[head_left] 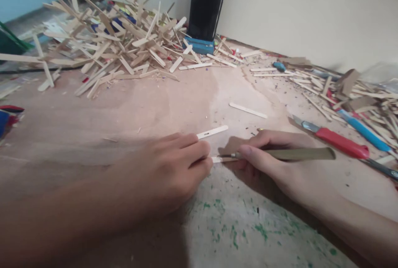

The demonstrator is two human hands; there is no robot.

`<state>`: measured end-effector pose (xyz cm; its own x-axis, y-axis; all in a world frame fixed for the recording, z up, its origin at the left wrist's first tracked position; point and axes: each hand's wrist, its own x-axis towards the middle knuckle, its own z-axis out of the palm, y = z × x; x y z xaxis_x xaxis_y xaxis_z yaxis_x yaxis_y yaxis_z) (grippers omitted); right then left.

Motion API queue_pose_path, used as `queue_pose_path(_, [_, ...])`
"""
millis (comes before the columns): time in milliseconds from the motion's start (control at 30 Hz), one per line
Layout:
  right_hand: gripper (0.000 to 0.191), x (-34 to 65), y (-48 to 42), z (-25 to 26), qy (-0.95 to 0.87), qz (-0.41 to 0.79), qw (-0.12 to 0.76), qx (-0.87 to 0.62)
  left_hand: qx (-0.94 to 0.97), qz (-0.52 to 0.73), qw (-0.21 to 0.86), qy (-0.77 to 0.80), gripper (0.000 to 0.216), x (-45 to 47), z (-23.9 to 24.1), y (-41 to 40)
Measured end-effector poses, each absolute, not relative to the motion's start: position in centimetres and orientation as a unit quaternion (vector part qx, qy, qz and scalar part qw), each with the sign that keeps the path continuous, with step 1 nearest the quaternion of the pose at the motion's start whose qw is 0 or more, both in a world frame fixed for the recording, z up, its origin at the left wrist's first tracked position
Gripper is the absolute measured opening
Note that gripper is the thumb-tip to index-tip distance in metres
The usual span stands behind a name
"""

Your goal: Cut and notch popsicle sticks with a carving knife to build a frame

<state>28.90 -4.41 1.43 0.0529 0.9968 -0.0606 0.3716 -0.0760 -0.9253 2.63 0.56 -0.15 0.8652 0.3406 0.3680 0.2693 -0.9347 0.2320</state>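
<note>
My left hand point(177, 164) is closed, its curled fingertips pressing a small flat wooden craft stick point(224, 160) against the tabletop. Most of that stick lies hidden under the fingers. My right hand point(270, 154) pinches a slim pen-like tool with an olive-green handle point(303, 153). Its thin dark metal tip rests at the exposed part of the stick, though whether it is a blade or a point I cannot tell. Just beyond my left knuckles lies a second craft stick point(214, 131) with a small dark mark or slot on it.
Another craft stick point(248, 110) lies farther off. A red-handled knife point(342, 141) is beside my right hand, near a blue-handled tool point(363, 129). Wooden sticks heap up at back left point(124, 40) and right point(376, 98). A phone point(207, 7) stands upright in a blue holder point(199, 46).
</note>
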Motion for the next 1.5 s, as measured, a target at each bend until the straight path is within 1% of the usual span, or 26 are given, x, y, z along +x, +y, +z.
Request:
queue_pose_path(100, [0.032,29.0,-4.5,1.3,-0.561,0.409,0.369,-0.619,0.961,0.204,0.087,0.163,0.045,2.5,-0.1,0.5])
queue_pose_path(233, [0.039,28.6,-4.3,1.3,-0.52,0.445,0.392,-0.614,0.964,0.19,0.092,0.16,0.046,2.5,-0.1,0.5])
queue_pose_path(367, [0.042,28.3,-4.1,1.5,-0.513,0.473,0.376,-0.61,0.963,0.199,0.083,0.162,0.043,2.4,-0.5,0.4])
queue_pose_path(700, [0.044,28.3,-4.2,1.2,-0.505,0.466,0.389,-0.613,0.963,0.198,0.067,0.168,0.044,2.2,-0.5,0.4])
queue_pose_path(900, [0.045,27.9,-4.2,1.5,-0.509,0.46,0.394,-0.611,0.971,0.172,0.068,0.151,0.041,2.5,0.9,0.4])
queue_pose_path(1033, [0.046,27.6,-4.0,1.7,-0.531,0.416,0.377,-0.635,0.976,0.153,0.049,0.149,0.032,2.4,1.5,0.2])
queue_pose_path(1200, [0.046,27.8,-3.7,1.3,-0.5,0.464,0.389,-0.619,0.977,0.157,0.025,0.146,0.022,2.6,1.5,-0.1])
queue_pose_path(1500, [0.048,27.6,-3.7,1.4,-0.498,0.466,0.392,-0.618,0.982,0.132,0.013,0.132,0.018,2.7,1.8,-0.7])
